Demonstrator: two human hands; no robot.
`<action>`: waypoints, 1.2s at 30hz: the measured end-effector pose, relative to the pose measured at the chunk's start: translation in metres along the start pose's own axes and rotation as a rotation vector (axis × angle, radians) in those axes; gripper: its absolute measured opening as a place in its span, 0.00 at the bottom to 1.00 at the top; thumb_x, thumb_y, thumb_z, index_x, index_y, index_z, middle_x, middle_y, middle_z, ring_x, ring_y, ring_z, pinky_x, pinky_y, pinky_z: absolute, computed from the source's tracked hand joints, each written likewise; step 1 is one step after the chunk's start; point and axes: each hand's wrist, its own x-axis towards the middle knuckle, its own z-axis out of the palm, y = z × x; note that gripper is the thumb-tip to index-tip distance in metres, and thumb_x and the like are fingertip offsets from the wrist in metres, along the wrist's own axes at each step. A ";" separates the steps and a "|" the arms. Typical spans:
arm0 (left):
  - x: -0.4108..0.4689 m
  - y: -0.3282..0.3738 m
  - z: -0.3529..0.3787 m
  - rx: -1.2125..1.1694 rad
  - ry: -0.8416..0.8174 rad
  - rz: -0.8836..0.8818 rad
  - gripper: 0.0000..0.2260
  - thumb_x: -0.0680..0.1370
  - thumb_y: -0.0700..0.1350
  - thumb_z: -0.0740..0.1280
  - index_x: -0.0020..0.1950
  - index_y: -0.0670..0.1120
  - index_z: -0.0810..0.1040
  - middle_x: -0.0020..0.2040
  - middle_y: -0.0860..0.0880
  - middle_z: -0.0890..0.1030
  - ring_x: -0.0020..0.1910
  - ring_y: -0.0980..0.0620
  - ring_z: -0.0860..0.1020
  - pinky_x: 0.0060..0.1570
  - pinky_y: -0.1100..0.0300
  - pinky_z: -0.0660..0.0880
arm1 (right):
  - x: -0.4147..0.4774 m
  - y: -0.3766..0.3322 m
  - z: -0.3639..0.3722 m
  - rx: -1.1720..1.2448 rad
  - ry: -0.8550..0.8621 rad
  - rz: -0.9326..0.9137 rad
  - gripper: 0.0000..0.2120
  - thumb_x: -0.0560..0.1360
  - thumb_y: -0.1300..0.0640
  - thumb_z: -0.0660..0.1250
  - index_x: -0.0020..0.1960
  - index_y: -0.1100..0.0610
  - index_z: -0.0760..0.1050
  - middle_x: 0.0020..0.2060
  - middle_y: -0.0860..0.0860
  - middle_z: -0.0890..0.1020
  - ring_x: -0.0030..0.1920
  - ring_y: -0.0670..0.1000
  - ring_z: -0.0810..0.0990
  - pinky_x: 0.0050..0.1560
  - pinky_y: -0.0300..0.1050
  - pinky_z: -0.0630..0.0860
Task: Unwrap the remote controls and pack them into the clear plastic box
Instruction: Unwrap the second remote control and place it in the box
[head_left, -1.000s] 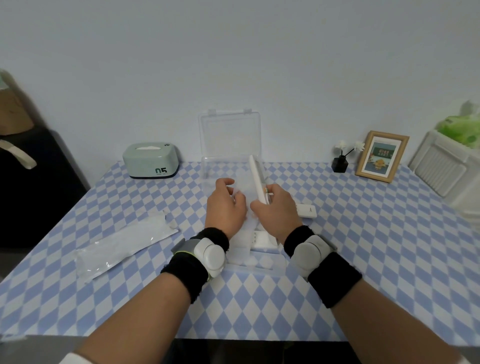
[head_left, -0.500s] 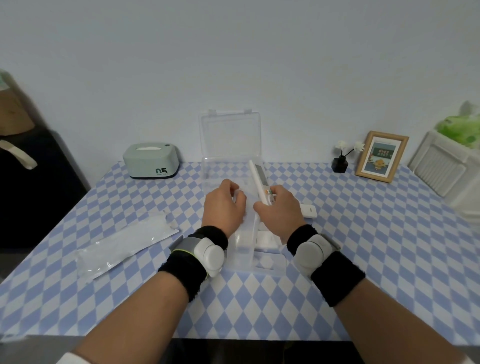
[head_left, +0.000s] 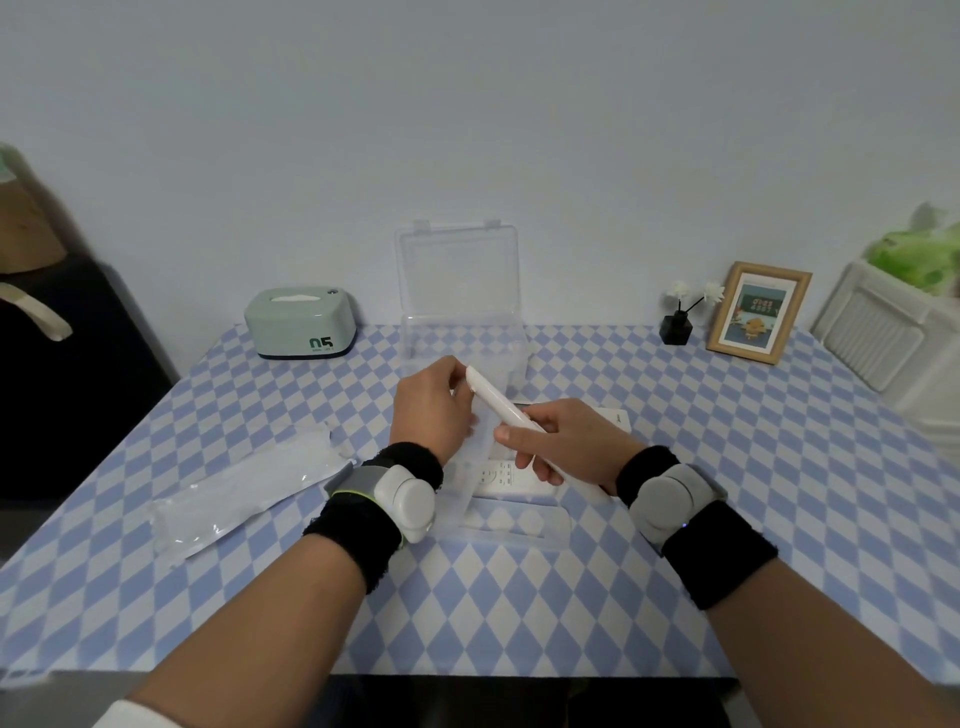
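My right hand (head_left: 566, 447) grips the near end of a slim white remote (head_left: 498, 402), held edge-on and slanting up to the left above the clear plastic box (head_left: 511, 535). My left hand (head_left: 428, 410) is curled at the remote's far tip, and its fingertips seem to pinch it. The box lies open on the checked cloth with its lid (head_left: 457, 270) standing upright at the back. A second white remote (head_left: 501, 475) lies inside the box, partly hidden by my hands. A third white remote (head_left: 618, 415) peeks out on the table behind my right hand.
An empty clear wrapper (head_left: 244, 493) lies on the table at the left. At the back stand a mint tissue box (head_left: 301, 322), a small black vase (head_left: 675, 327) and a framed picture (head_left: 758, 312). A white crate (head_left: 883, 343) sits at the right edge.
My right hand has lifted the remote and drawn it back toward me, tilting it lower. My left hand has risen from the box to the remote's far tip.
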 end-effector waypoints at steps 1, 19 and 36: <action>0.000 0.000 0.000 -0.018 -0.007 -0.005 0.07 0.82 0.41 0.65 0.45 0.47 0.80 0.40 0.51 0.83 0.27 0.53 0.83 0.33 0.49 0.84 | 0.001 0.000 -0.001 -0.027 0.013 -0.002 0.19 0.73 0.38 0.71 0.46 0.55 0.81 0.36 0.53 0.85 0.30 0.48 0.79 0.32 0.42 0.77; 0.001 0.000 -0.006 -0.171 -0.171 0.018 0.17 0.85 0.38 0.62 0.74 0.44 0.74 0.58 0.49 0.80 0.55 0.53 0.80 0.48 0.63 0.83 | -0.001 0.003 -0.016 -0.269 0.023 -0.122 0.22 0.70 0.44 0.77 0.57 0.57 0.81 0.27 0.42 0.75 0.25 0.41 0.74 0.30 0.34 0.71; 0.004 0.000 -0.002 -0.238 -0.315 -0.033 0.20 0.86 0.38 0.57 0.79 0.43 0.67 0.73 0.42 0.75 0.72 0.45 0.75 0.67 0.52 0.77 | 0.001 -0.001 -0.025 -0.089 -0.084 0.002 0.22 0.66 0.38 0.76 0.52 0.52 0.83 0.37 0.57 0.85 0.30 0.50 0.77 0.35 0.41 0.76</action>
